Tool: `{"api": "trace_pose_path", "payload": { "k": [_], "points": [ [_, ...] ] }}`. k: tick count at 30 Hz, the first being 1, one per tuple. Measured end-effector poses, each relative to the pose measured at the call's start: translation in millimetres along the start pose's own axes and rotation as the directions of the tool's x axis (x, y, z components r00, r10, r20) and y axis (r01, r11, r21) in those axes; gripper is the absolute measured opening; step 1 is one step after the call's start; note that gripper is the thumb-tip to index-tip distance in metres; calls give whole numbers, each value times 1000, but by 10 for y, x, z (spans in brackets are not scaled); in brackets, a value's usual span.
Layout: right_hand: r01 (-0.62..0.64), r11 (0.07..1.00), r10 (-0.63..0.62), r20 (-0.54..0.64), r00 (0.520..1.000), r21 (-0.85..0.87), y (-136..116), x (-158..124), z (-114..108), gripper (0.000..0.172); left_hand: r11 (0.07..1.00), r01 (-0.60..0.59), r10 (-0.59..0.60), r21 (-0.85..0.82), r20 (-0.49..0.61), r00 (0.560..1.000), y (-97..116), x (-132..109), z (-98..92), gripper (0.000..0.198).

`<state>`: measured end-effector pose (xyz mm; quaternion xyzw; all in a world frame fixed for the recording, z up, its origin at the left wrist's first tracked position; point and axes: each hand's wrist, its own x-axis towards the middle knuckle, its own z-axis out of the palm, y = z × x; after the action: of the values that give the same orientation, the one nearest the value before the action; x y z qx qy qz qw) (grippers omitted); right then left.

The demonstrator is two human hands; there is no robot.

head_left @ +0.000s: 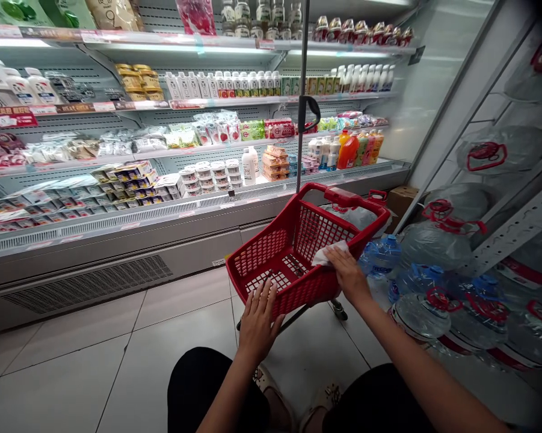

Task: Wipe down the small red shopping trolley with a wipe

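My left hand (258, 322) lies open on the near wall of the red wheeled basket (307, 231) on the floor (117, 337), right hand (349, 273) clutches a white cloth (327, 254) on its rim; pushing hard could roll it into the water jugs (426, 243)

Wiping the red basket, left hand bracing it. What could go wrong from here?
1. The red basket sits on wheels; only the left hand steadies its near wall, so a hard wipe could roll it off.
2. The right hand presses the white cloth on the mesh side rim; it might snag.
3. Water jugs lie close beside it; a shove could bump them.
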<state>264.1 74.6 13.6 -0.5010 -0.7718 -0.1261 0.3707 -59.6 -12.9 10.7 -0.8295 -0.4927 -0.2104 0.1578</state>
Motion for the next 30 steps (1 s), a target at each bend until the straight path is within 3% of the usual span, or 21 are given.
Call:
{"api": "trace_pose_path", "payload": {
  "k": [5,7,10,14,19,25,30],
  "points": [
    [133,981,-152,133,979,142,-767,-194,275,76,997,76,-76,-11,-21,997,114,28,80,80],
    [169,967,-202,169,965,192,-888,-262,294,76,999,43,-43,-27,-9,999,82,9,58,79],
    [179,961,-206,112,972,208,-674,-299,208,74,999,-9,9,-51,8,1000,-71,-57,-3,74],
    [51,994,-47,-41,998,97,-22,-219,3,67,999,-11,11,-48,9,1000,-287,-148,-46,65],
    [-40,990,43,-15,999,135,405,40,-80,57,997,20,-20,-75,-3,1000,-281,-118,16,65],
    [-95,980,95,8,995,176,488,338,197,52,995,70,-73,-65,-37,997,-34,-5,137,74],
    [-36,973,23,56,998,229,50,217,439,57,995,86,-87,-44,-17,996,194,41,152,77]
  ]
}}
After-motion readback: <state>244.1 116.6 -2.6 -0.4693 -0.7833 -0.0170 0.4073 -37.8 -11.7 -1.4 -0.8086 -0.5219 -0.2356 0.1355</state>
